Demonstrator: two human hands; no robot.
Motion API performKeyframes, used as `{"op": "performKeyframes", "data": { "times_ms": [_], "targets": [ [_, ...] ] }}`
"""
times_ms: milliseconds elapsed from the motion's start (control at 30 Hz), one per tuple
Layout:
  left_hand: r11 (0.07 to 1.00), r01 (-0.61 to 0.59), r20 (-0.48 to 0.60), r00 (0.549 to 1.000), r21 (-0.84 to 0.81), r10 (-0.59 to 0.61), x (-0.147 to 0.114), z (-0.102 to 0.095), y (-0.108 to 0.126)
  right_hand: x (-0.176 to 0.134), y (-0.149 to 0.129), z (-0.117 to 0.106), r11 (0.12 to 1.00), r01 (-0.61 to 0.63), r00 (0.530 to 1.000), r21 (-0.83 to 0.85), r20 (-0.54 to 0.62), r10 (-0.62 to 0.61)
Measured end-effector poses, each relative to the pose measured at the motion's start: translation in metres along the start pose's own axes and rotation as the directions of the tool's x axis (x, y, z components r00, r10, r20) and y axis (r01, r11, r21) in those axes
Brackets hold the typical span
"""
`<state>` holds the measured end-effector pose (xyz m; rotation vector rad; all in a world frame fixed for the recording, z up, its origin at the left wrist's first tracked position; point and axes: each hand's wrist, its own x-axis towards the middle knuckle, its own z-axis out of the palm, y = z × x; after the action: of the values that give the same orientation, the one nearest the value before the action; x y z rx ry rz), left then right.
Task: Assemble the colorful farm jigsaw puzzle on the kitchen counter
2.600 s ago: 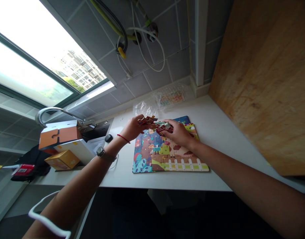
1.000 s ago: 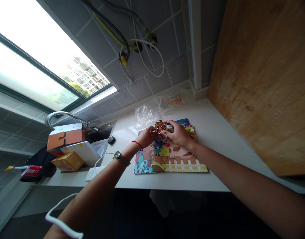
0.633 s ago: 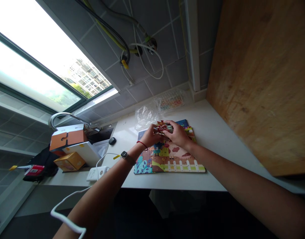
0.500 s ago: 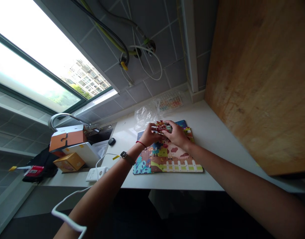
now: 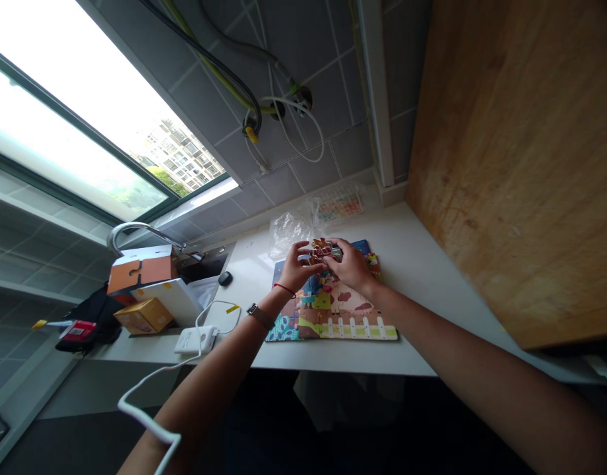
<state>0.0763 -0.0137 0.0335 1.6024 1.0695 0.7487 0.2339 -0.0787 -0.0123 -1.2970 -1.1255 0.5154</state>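
Observation:
Over the far part of a colourful jigsaw puzzle [image 5: 343, 310], my two hands meet at a small stack of puzzle pieces [image 5: 322, 251]. My right hand [image 5: 351, 265] grips the stack from the right, its thumb on the near face. From the left, my left hand [image 5: 296, 269] has curled fingers and thumb at the pieces' edge. The puzzle lies flat on the white counter, with a cow and a white fence in its near part. My hands cover some of its far part.
Behind the puzzle lie a clear plastic bag [image 5: 289, 231] and a printed sheet [image 5: 340, 204]. To the left are a small black object [image 5: 225, 278], a white charger [image 5: 194, 340] with a cable, boxes [image 5: 144, 316] and a faucet [image 5: 150, 231]. A wooden panel [image 5: 511, 165] stands at right.
The view has shifted slightly. My left hand's fingers have opened a little at the left edge of the puzzle pieces, while my right hand keeps its grip on them.

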Motion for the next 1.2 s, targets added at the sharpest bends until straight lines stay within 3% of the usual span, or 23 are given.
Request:
{"op": "performKeyframes", "data": {
  "times_ms": [167, 333, 567, 733, 900, 1067, 1200],
  "targets": [
    [0.999, -0.040, -0.101, 0.994, -0.017, 0.038, -0.004, 0.013, -0.013, 0.001, 0.005, 0.000, 1.000, -0.012, 1.000, -0.011, -0.001, 0.012],
    [0.994, -0.077, -0.130, 0.989, -0.078, 0.067, -0.004, 0.021, -0.027, 0.003, 0.010, 0.000, 0.999, -0.042, 0.999, 0.005, 0.026, 0.042],
    [0.989, -0.141, -0.150, 0.978, 0.041, 0.146, 0.000, 0.019, -0.035, 0.002, 0.003, -0.004, 0.994, -0.094, 0.988, 0.060, 0.129, 0.086],
    [0.983, -0.176, -0.106, 0.978, 0.047, 0.181, 0.001, 0.016, -0.038, -0.002, 0.004, -0.004, 0.999, -0.050, 0.989, -0.009, 0.137, 0.051],
    [0.979, -0.202, 0.005, 0.979, 0.027, 0.202, 0.009, 0.002, -0.037, -0.004, 0.004, -0.004, 0.999, -0.036, 0.995, -0.014, 0.091, 0.037],
    [0.974, -0.176, 0.172, 0.965, -0.142, 0.199, 0.025, -0.017, -0.039, -0.006, -0.002, -0.006, 0.997, -0.071, 0.994, 0.025, 0.090, 0.069],
    [0.942, -0.203, 0.151, 0.957, -0.268, 0.249, 0.027, -0.023, -0.047, -0.007, 0.004, -0.008, 0.996, -0.071, 0.995, 0.053, 0.075, 0.067]
  ]
}}
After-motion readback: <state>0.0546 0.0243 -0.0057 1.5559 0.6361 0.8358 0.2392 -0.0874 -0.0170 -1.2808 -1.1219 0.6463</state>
